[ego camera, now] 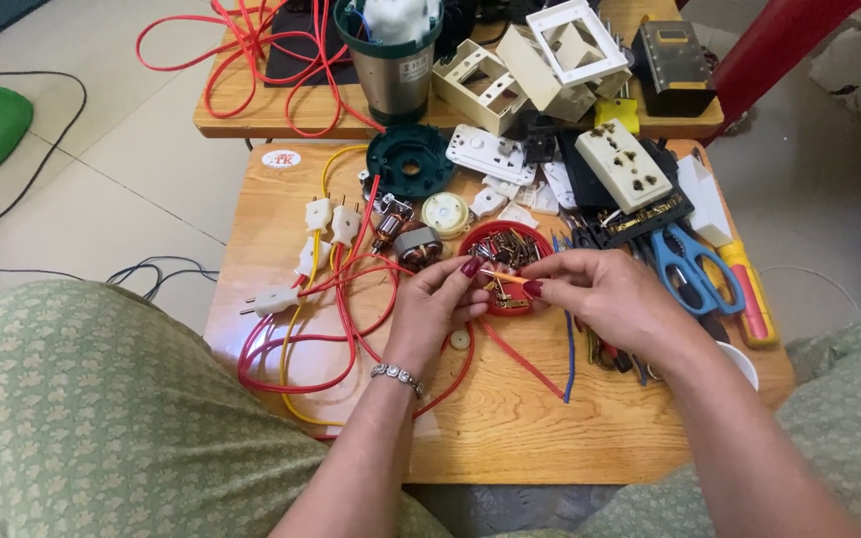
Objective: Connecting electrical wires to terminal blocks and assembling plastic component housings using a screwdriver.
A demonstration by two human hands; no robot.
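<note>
Where fingers pinch: thin orange wire (503,276).

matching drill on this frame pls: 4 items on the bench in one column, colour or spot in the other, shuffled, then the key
Things:
1. scissors
2. round dish of metal parts
3. steel cylinder with green rim
4. multi-socket block

Descriptions:
A. cream, scorched around its holes, lying far right of centre
B. red, directly beyond the two hands
C. blue handles, right of the right hand
D. standing on the far table, beside the red wire loops

The left hand and right hand pinch a small orange piece over the dish.

Pairs: 1-C, 2-B, 3-D, 4-A
</note>
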